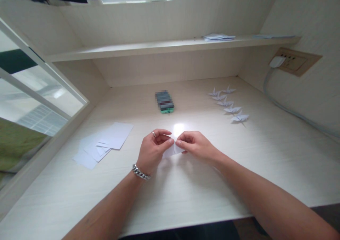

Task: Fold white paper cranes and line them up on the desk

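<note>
Left hand (152, 147) and right hand (198, 146) both pinching white paper piece (169, 153), thumbs almost meeting, over desk (202, 201), roughly midway between left and right edges. Likely feather-light, creases and tears easily; hold at edges, fingertips only.

You have a small piece of plain white paper (169, 153) pinched between your left fingers (166, 145) and right fingers (185, 145). It shows mainly on your side of them, its near edge slanting, lower by the left fingers and higher by the right. A line runs down it in the gap between your fingertips; they hide the rest, so you cannot tell its full shape.
</note>
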A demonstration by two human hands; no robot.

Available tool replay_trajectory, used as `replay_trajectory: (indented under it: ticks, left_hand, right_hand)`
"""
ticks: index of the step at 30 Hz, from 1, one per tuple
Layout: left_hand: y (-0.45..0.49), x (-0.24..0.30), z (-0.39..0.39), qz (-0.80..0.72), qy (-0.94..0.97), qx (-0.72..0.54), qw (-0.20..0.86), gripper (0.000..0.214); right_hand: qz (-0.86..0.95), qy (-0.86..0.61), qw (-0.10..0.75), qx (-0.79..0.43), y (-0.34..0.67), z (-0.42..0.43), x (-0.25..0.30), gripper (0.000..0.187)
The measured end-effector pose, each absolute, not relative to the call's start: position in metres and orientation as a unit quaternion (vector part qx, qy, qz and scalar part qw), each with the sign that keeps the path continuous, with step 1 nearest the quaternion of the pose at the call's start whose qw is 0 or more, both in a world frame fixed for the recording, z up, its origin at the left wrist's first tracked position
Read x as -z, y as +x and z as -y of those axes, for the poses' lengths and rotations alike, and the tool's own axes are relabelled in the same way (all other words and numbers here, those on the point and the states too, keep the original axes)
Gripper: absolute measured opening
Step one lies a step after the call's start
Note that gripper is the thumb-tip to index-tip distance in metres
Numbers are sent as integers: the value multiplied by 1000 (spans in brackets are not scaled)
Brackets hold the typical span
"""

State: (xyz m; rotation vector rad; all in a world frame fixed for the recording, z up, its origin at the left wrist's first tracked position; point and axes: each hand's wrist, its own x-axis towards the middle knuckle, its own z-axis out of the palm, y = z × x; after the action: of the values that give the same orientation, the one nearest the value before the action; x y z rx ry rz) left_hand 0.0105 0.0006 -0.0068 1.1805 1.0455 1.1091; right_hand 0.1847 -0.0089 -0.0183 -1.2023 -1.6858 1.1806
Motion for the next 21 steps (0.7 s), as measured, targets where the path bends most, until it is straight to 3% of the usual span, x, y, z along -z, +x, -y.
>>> replay_trajectory:
  ticks: [10,21]
  left_hand:
    - [3,4,-7,-447,427,-531,580,33]
    - [-4,3,-12,-450,426,-572,538,32]
  right_hand:
    - [588,-443,392,-551,186,7,15,19]
    - [564,-466,430,-530,196,5,14,19]
